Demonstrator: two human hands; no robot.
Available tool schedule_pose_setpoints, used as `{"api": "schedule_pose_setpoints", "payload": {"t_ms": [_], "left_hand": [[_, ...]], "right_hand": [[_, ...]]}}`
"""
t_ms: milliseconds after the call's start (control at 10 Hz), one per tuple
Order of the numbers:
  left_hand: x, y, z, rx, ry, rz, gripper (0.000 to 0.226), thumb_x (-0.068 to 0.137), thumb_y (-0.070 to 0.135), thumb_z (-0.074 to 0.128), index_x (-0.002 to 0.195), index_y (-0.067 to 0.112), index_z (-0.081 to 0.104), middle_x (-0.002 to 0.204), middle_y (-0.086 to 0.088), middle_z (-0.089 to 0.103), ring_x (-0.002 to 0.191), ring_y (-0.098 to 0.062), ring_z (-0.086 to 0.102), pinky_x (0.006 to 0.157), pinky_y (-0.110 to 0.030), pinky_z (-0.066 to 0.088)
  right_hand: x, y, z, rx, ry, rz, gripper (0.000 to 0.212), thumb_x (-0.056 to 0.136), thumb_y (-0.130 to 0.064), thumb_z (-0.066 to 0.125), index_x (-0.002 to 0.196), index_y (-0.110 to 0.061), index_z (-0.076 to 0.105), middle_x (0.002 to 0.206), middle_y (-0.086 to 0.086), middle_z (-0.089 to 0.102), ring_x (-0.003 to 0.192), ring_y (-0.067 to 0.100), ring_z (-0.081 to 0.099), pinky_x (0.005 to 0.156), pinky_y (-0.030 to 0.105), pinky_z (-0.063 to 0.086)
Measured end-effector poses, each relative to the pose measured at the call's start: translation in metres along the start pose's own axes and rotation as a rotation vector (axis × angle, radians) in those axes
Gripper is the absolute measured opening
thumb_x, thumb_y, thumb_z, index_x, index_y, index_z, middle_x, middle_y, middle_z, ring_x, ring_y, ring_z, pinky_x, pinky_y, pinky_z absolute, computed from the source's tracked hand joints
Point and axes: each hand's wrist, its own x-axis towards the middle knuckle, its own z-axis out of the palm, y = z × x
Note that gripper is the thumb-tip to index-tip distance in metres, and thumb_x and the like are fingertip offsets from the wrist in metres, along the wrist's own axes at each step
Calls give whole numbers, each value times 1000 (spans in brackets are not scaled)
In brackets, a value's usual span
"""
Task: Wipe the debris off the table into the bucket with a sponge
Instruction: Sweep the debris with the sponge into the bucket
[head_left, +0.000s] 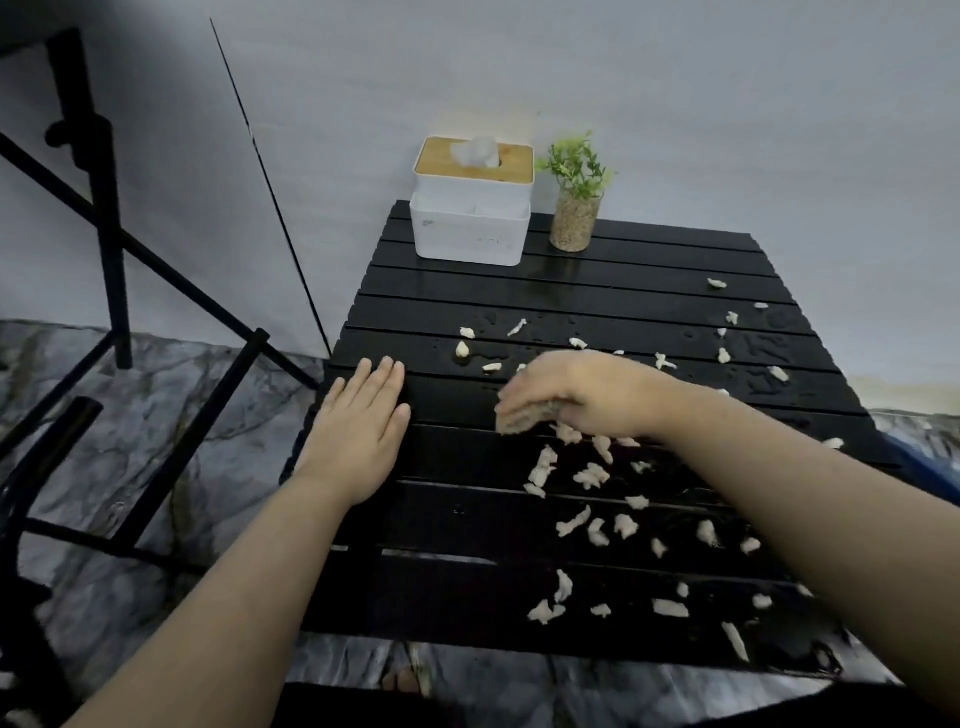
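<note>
A black slatted table (457, 525) fills the middle of the head view. Several pale scraps of debris (592, 475) lie scattered over its centre, right side and front. My right hand (576, 397) is over the middle of the table, fingers closed around a tan sponge (517, 421) that presses down on the slats; the hand is blurred. My left hand (358, 431) lies flat, fingers together, on the table's left edge. A blue object (930, 470), perhaps the bucket, shows beyond the table's right edge, mostly hidden.
A white tissue box (470, 208) with a wooden lid and a small green plant in a glass jar (575, 205) stand at the table's far edge. A black metal frame (109, 249) stands to the left on the marbled floor. Water drops glisten on the far slats.
</note>
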Motion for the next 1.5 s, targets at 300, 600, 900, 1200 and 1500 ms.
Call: {"api": "schedule_pose_setpoints", "payload": {"t_ms": [300, 600, 900, 1200, 1500], "left_hand": [[9, 10, 13, 11, -2, 23, 52, 97, 35, 19, 146, 20, 8, 158, 3, 2, 144, -11, -8, 115, -28, -8], [9, 7, 15, 33, -14, 27, 52, 97, 35, 17, 146, 21, 6, 157, 5, -1, 144, -9, -10, 117, -29, -7], [11, 8, 16, 23, 5, 31, 67, 84, 48, 4, 146, 23, 8, 157, 6, 2, 136, 0, -14, 115, -26, -8], [11, 10, 13, 48, -38, 11, 52, 97, 35, 17, 146, 20, 9, 158, 3, 2, 144, -11, -7, 117, -31, -5], [-52, 53, 11, -53, -21, -16, 50, 97, 32, 20, 145, 19, 14, 156, 2, 17, 145, -15, -3, 117, -37, -6]], "right_hand": [[151, 26, 12, -66, 70, 248, 37, 91, 2, 45, 126, -6, 55, 133, 12, 53, 122, 26, 47, 97, 24, 31], [1, 25, 7, -77, -103, 95, 50, 75, 17, 53, 117, -9, 63, 124, 8, 61, 118, 22, 51, 102, 25, 33], [99, 62, -4, -69, 235, 348, 47, 84, 7, 45, 126, -10, 56, 131, 13, 53, 121, 30, 47, 104, 38, 35], [13, 37, 14, -74, 34, 313, 46, 84, 6, 48, 121, -18, 60, 126, 6, 58, 117, 26, 51, 103, 41, 37], [-93, -99, 121, -71, 596, 267, 45, 81, -3, 51, 123, -20, 57, 126, 18, 58, 115, 34, 55, 99, 42, 45]]}}
